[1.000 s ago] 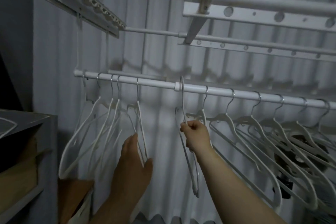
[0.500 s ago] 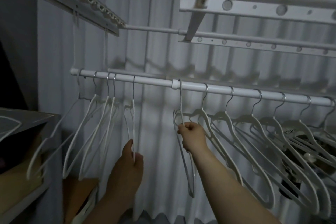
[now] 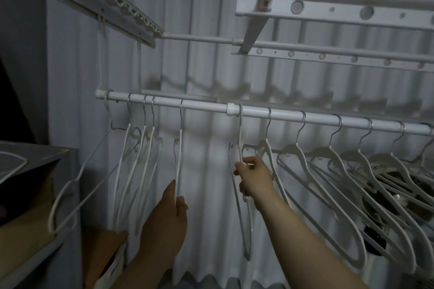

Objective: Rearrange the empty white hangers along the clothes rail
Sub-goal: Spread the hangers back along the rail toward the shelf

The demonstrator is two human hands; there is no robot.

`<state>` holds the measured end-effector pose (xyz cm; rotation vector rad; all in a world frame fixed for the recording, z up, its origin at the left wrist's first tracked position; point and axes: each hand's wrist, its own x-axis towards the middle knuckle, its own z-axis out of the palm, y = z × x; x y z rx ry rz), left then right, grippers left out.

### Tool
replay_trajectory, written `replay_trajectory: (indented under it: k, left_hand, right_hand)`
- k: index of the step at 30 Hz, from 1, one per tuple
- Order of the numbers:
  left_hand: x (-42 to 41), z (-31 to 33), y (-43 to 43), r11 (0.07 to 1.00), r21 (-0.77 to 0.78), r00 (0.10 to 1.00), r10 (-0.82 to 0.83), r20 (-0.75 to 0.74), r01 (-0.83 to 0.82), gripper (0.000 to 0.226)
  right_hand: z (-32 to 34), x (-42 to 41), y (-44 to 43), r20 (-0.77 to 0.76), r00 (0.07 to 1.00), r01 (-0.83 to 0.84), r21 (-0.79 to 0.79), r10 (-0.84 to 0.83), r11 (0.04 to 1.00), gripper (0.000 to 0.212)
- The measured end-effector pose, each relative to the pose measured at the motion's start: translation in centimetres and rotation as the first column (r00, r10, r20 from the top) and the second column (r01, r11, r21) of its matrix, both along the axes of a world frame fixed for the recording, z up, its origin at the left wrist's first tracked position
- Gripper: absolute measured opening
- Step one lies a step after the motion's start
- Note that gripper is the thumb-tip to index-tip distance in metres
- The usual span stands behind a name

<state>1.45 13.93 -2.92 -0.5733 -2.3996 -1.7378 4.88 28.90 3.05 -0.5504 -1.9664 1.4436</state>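
Your left hand (image 3: 167, 217) pinches one white hanger (image 3: 179, 159) hanging on the clothes rail (image 3: 293, 117); your right hand (image 3: 253, 179) grips a second hanger (image 3: 240, 143) (turned edge-on) just beside the rail's collar (image 3: 232, 109).

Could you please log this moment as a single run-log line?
left hand: pinches lone hanger | right hand: grips collar-side hanger | both hang on rail
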Motion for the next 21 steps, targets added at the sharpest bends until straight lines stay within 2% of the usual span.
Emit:
replay_trajectory:
  k: [6, 21]
  left_hand:
    - [0.5, -0.1, 0.8, 0.999, -0.035, 0.999, -0.027, -0.037, 0.026, 0.045]
    - [2.0, -0.2, 2.3, 0.996, -0.069, 0.994, -0.065, -0.092, 0.059, 0.045]
  right_hand:
    - [0.7, 1.1, 0.8, 0.014, 0.998, 0.052, 0.169, -0.055, 0.984, 0.036]
    - [-1.0, 2.3, 1.0, 0.159, 0.986, 0.000, 0.268, -0.045, 0.963, 0.039]
